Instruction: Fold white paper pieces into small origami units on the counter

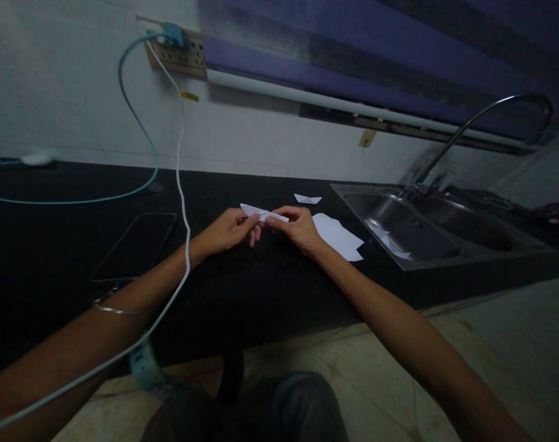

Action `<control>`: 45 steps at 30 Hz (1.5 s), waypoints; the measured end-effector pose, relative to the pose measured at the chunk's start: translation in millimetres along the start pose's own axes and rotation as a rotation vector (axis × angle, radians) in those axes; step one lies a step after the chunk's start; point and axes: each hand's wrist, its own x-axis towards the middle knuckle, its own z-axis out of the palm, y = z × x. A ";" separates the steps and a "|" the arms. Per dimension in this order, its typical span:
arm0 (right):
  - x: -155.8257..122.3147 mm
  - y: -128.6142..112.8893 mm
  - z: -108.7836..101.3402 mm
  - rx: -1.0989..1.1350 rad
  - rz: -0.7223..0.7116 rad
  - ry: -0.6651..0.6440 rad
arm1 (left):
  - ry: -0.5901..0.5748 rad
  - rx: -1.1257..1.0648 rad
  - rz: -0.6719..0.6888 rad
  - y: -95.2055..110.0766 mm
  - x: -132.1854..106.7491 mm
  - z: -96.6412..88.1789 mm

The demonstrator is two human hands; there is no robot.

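A small folded white paper piece (263, 213) hangs just above the black countertop (242, 288), pinched from both ends. My left hand (227, 231) grips its left end between thumb and fingers. Its right end is held by my right hand (298, 228). A thin metal bangle (115, 309) circles my left forearm. Flat white paper sheets (338, 237) lie on the counter right of my right hand. A small folded white paper shape (308, 198) rests farther back.
A dark phone (136, 245) lies flat on the counter at left. A white cable (183, 202) and a teal cable (136, 123) drop from a wall socket (175, 52). A steel double sink (438, 230) with a curved tap (482, 116) sits at right. Tiled floor lies below.
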 end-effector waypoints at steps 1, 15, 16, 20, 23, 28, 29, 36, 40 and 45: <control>0.2 -0.1 -0.3 -0.002 0.000 0.007 | -0.009 -0.009 -0.002 -0.3 0.1 0.1; -4.8 -1.4 3.2 0.065 0.035 -0.041 | -0.016 -0.179 -0.140 6.5 -4.1 2.0; -4.6 -2.0 3.2 0.048 0.032 -0.048 | -0.015 -0.190 -0.145 6.3 -4.6 2.0; -4.4 -5.0 1.8 -0.039 0.006 -0.055 | -0.014 -0.195 -0.164 5.6 -4.4 0.6; -5.8 -5.8 -0.3 -0.150 -0.065 -0.046 | -0.071 -0.262 -0.214 2.4 -2.2 -2.1; -8.9 -7.9 -4.0 -0.287 -0.180 -0.066 | -0.102 -0.271 -0.287 -3.5 0.5 -5.0; -9.1 -9.0 -4.4 -0.302 -0.206 -0.063 | -0.108 -0.255 -0.294 -3.6 0.6 -4.7; -8.5 -13.0 -6.1 -0.461 -0.392 -0.090 | -0.136 -0.092 -0.267 -3.9 0.1 -0.7; -8.2 -16.8 -9.0 -0.605 -0.419 -0.200 | -0.130 -0.033 -0.291 -7.1 1.1 0.7; -5.4 -24.5 -14.5 -0.818 -0.345 -0.245 | -0.138 0.062 -0.313 -8.0 3.3 5.5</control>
